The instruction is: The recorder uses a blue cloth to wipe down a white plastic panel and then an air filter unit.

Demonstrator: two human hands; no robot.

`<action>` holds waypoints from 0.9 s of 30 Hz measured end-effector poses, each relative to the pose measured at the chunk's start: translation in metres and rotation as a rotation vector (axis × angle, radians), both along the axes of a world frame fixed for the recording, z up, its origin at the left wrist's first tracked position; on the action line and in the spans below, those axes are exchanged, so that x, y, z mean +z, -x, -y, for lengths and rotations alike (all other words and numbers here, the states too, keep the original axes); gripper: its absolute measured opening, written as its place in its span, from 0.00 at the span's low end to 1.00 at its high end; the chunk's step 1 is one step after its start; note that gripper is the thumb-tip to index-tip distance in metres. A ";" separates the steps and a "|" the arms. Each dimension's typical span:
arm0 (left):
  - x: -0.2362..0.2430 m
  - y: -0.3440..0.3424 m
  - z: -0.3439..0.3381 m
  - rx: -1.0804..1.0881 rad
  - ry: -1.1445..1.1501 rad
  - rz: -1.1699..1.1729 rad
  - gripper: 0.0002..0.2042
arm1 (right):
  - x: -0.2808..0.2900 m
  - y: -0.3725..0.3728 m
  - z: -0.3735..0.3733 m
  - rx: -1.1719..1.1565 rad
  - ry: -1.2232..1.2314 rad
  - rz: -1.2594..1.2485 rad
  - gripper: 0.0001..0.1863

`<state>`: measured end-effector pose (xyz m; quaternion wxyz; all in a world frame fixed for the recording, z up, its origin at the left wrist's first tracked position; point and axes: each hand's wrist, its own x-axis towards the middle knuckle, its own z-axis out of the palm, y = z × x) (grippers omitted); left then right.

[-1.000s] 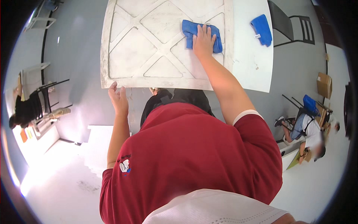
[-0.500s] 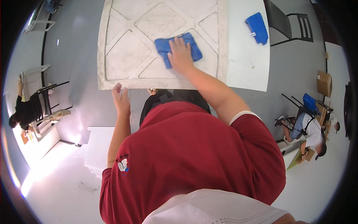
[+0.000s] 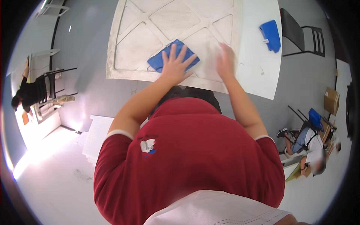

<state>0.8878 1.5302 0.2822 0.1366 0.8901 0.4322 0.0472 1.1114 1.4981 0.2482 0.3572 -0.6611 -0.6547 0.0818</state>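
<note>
Fingers of the left hand [image 3: 175, 66]: spread wide and laid flat, palm down, on a crumpled blue cloth [image 3: 169, 56]; nothing gripped, the cloth pinned under the palm with its edges showing on both sides of the fingers. Fingers of the right hand [image 3: 225, 60]: extended and close together, resting flat on the surface just right of the cloth; blurred, so whether they press or only touch cannot be told. It holds nothing.

Cloth lies on a large off-white square panel with raised diagonal ribs [image 3: 142, 41], dusty and streaked, beneath both hands. Panel rests on a white rectangular table [image 3: 258, 71], which reaches out to the right of the right fingers; the panel's far edge is cut off at the top of the view.

Second blue cloth, folded, with a small white tag [image 3: 270, 34]: on the table, well to the right of the right fingers and beyond them.

Red short-sleeved shirt with white sleeve trim [image 3: 195, 161] fills the lower middle and hides the table's near side.

Brown cardboard box [image 3: 332, 100]: on the floor far to the right. Seated person [image 3: 307, 140] below it, partly cut off; another seated person [image 3: 30, 92] far left by dark chairs.
</note>
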 end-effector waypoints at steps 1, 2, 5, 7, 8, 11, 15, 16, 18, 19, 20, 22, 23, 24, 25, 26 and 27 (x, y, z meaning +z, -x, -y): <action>-0.005 -0.007 -0.003 -0.050 -0.040 -0.028 0.29 | -0.002 -0.015 0.013 -0.008 0.046 0.039 0.24; -0.016 -0.009 -0.010 -0.027 -0.044 -0.035 0.29 | -0.003 -0.026 0.024 -0.013 0.087 0.076 0.24; -0.032 -0.005 -0.020 -0.054 -0.065 -0.052 0.26 | 0.002 -0.037 0.057 -0.002 0.162 0.148 0.24; -0.036 0.003 -0.026 -0.060 -0.078 -0.034 0.26 | 0.003 -0.034 0.073 0.031 0.234 0.229 0.24; -0.037 0.009 -0.027 -0.084 -0.091 -0.011 0.26 | 0.004 -0.028 0.078 0.046 0.233 0.227 0.24; -0.032 0.033 -0.033 -0.085 -0.079 -0.035 0.26 | 0.008 -0.011 0.080 0.038 0.297 0.272 0.23; -0.034 0.076 -0.041 -0.077 -0.073 -0.116 0.26 | 0.007 0.015 0.075 0.040 0.327 0.279 0.24; -0.032 0.090 -0.043 -0.085 -0.074 -0.109 0.26 | 0.008 0.023 0.073 0.046 0.329 0.285 0.24; -0.025 0.120 -0.043 -0.062 -0.021 -0.119 0.28 | 0.013 0.041 0.071 0.038 0.338 0.282 0.24; -0.020 0.135 -0.041 -0.062 -0.004 -0.147 0.29 | 0.014 0.049 0.067 0.043 0.345 0.272 0.24; -0.022 0.145 -0.043 -0.057 -0.004 -0.144 0.29 | 0.016 0.054 0.065 0.047 0.344 0.276 0.24; -0.026 0.170 -0.043 -0.155 -0.018 -0.091 0.28 | 0.018 0.070 0.063 0.030 0.402 0.296 0.25; -0.028 0.177 -0.042 -0.182 -0.014 -0.096 0.27 | 0.017 0.076 0.064 0.036 0.403 0.296 0.25; -0.025 0.182 -0.042 -0.176 -0.011 -0.096 0.27 | 0.015 0.080 0.066 0.030 0.429 0.323 0.25; -0.021 0.188 -0.042 -0.222 -0.015 -0.127 0.27 | 0.012 0.085 0.068 0.023 0.455 0.351 0.26; -0.019 0.193 -0.043 -0.270 -0.018 -0.157 0.28 | 0.008 0.091 0.070 0.028 0.457 0.354 0.26; -0.018 0.197 -0.044 -0.278 -0.036 -0.142 0.26 | 0.004 0.096 0.072 -0.005 0.529 0.368 0.27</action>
